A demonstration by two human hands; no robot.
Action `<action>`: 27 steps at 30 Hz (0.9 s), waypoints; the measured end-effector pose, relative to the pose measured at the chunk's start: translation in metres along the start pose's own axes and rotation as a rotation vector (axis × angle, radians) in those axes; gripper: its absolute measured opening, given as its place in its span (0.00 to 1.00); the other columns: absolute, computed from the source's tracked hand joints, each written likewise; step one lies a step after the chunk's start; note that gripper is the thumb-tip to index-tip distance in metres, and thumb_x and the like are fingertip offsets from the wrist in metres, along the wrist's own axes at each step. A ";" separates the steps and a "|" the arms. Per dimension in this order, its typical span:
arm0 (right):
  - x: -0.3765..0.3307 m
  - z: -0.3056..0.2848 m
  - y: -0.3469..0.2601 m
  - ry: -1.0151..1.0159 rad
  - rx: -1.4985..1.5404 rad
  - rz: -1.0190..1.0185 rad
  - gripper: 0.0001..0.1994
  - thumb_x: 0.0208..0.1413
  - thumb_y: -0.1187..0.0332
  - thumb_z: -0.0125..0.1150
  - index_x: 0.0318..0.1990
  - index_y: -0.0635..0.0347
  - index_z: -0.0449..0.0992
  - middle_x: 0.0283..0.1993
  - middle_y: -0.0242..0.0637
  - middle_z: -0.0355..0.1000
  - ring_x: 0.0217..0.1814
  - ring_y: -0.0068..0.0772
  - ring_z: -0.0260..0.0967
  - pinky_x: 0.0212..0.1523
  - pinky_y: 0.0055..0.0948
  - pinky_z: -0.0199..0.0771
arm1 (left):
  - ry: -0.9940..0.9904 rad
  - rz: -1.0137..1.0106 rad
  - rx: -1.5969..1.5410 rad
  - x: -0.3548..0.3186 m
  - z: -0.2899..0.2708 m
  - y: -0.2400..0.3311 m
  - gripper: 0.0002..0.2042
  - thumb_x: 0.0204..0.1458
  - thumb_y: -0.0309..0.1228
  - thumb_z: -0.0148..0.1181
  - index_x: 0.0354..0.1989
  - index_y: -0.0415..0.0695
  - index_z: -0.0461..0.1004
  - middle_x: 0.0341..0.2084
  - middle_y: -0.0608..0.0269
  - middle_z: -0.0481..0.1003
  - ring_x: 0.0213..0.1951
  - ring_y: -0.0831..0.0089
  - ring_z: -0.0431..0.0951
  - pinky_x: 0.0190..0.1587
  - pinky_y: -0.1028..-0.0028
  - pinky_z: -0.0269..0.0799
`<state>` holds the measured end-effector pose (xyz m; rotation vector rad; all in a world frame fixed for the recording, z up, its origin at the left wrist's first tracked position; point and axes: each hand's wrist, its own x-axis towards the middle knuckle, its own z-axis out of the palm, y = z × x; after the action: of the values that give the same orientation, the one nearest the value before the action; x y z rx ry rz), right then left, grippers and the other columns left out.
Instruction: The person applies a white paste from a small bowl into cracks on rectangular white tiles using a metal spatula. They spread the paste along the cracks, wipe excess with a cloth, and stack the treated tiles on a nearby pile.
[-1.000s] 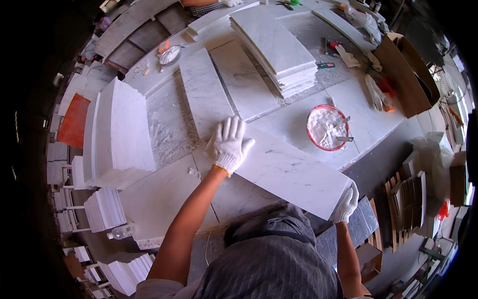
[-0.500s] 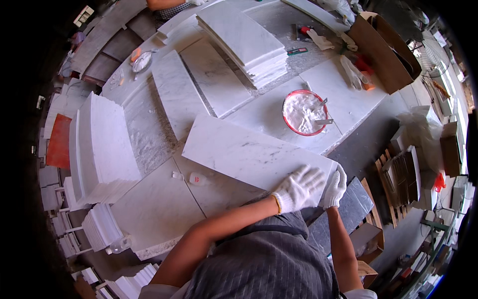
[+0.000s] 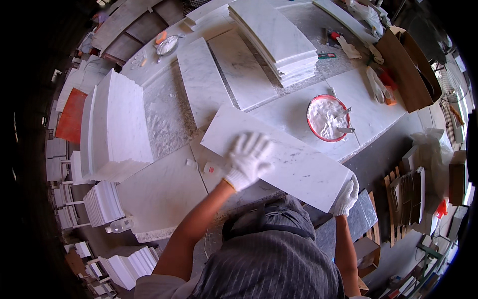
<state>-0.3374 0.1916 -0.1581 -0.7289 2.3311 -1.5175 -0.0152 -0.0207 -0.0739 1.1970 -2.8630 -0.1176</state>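
Observation:
A white, grey-veined marble slab [image 3: 294,164] lies slantwise before me, its far left end over the table and its near right end past the edge. My left hand [image 3: 249,158], in a white knit glove, rests over the slab's left part, fingers spread and slightly smeared by motion. At the right end, my right hand [image 3: 347,198], gloved too, grips the slab's short edge; some of its fingers are hidden. Beyond the slab stands a red-rimmed bowl [image 3: 309,124] of white paste with two metal scrapers in it. A small clear bottle [image 3: 211,169] lies near my left hand.
Stacked marble slabs [image 3: 279,37] stand at the back, and upright ones [image 3: 117,124] at the left. Two flat slabs lie between them. A cardboard box [image 3: 409,74] and loose gloves [image 3: 377,85] are at the right. Pallets [image 3: 396,212] and boxes stand on the floor there.
My left hand has slid from the slab's right end to its left part. My right hand keeps its grip at the right end. The whole view has shifted, with things appearing farther right.

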 end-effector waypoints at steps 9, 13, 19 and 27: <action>0.000 0.002 -0.003 0.001 0.015 0.016 0.18 0.69 0.64 0.48 0.57 0.68 0.72 0.54 0.43 0.74 0.58 0.34 0.69 0.62 0.33 0.65 | 0.388 -0.655 0.071 -0.118 0.000 -0.126 0.16 0.61 0.42 0.55 0.45 0.42 0.76 0.45 0.55 0.77 0.50 0.52 0.72 0.55 0.56 0.66; 0.000 0.001 -0.002 -0.006 -0.003 0.008 0.18 0.69 0.64 0.48 0.57 0.68 0.72 0.55 0.42 0.73 0.58 0.34 0.69 0.62 0.33 0.65 | 0.537 -0.822 -0.179 -0.155 0.017 -0.089 0.14 0.59 0.38 0.59 0.31 0.38 0.76 0.30 0.56 0.76 0.35 0.55 0.73 0.42 0.58 0.68; -0.001 0.002 -0.001 -0.012 0.085 0.041 0.18 0.69 0.64 0.48 0.58 0.68 0.71 0.56 0.42 0.72 0.58 0.33 0.68 0.62 0.33 0.64 | 0.377 -1.094 -0.747 -0.158 0.014 -0.039 0.17 0.61 0.39 0.56 0.29 0.36 0.75 0.27 0.51 0.75 0.31 0.59 0.75 0.38 0.64 0.69; 0.001 0.000 0.008 -0.019 0.055 0.027 0.19 0.69 0.63 0.48 0.58 0.68 0.71 0.56 0.42 0.72 0.58 0.33 0.68 0.62 0.33 0.64 | 0.597 -0.894 -0.622 -0.146 0.027 -0.037 0.10 0.61 0.34 0.57 0.38 0.40 0.77 0.30 0.54 0.78 0.34 0.58 0.77 0.40 0.64 0.71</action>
<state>-0.3402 0.1939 -0.1652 -0.6929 2.2662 -1.5502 0.1121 0.0593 -0.1048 1.8096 -1.4684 -0.5113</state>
